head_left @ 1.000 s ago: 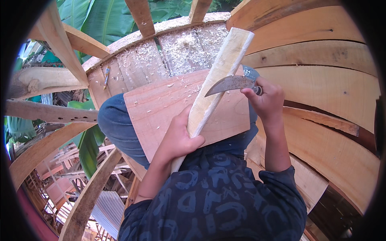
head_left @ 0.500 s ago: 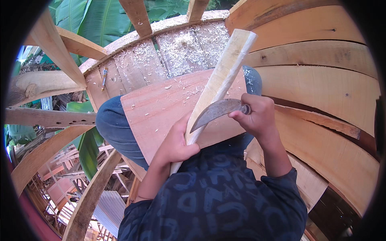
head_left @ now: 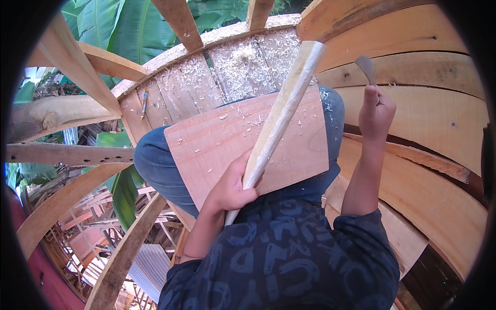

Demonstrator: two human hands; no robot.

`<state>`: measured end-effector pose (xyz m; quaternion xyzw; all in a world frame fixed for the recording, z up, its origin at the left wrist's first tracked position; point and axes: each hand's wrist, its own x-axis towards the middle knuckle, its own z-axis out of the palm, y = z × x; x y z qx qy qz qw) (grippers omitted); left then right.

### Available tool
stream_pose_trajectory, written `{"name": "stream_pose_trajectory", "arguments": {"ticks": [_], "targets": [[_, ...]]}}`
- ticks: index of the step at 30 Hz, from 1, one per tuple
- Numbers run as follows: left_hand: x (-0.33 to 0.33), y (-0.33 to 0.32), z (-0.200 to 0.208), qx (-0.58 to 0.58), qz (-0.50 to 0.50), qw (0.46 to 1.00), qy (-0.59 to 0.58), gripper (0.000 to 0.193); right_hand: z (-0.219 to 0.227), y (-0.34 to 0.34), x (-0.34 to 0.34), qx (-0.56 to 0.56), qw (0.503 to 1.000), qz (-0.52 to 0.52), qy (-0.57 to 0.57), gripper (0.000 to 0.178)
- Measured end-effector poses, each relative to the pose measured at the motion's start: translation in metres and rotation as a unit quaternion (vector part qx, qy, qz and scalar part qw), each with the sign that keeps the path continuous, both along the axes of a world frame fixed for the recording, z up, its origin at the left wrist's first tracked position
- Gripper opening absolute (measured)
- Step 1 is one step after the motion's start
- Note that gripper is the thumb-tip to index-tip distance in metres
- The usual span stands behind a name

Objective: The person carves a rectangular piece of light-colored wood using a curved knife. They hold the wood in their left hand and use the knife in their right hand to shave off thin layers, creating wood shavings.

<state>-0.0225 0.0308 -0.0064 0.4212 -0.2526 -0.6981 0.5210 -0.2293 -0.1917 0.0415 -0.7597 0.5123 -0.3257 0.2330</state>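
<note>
My left hand [head_left: 233,187] is closed round the lower part of a long, pale piece of wood [head_left: 283,111] with whittled faces. The wood slants up and to the right, its lower end close against my shirt. Up at the right, apart from the wood, my right hand [head_left: 376,114] grips a knife with a curved blade [head_left: 366,69]; the fist hides its handle. Across my lap lies a flat reddish board [head_left: 222,139] with a few shavings on it, beneath the piece of wood.
Wood shavings [head_left: 242,58] cover the planks beyond my knees. A slim pen-like object [head_left: 144,105] lies at the left. Curved planks [head_left: 413,106] rise along the right, and bare wooden ribs [head_left: 67,155] stand at the left with large leaves [head_left: 139,31] behind.
My right hand has swung up and right, taking the knife off the wood. The wood has rolled a little in my left hand, showing more of its white, cut face.
</note>
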Motion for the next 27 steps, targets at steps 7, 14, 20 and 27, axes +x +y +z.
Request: {"name": "stream_pose_trajectory", "arguments": {"ticks": [7,14,20,27], "targets": [[-0.001,0.004,-0.006,0.035,-0.014,0.999,0.021,0.038,-0.008,0.066,0.034,-0.019,0.963,0.243,0.112,0.070],[0.000,-0.002,0.001,0.031,-0.021,0.999,-0.019,0.039,-0.012,0.032,0.033,-0.152,0.959,0.189,0.146,0.073],[0.004,0.001,-0.011,0.014,-0.042,0.999,-0.019,0.078,-0.016,0.025,0.032,-0.156,0.965,0.156,0.142,0.073],[-0.003,-0.001,-0.007,-0.008,-0.044,0.999,-0.010,0.041,-0.008,-0.031,0.000,-0.004,0.996,-0.085,-0.034,0.071]]}}
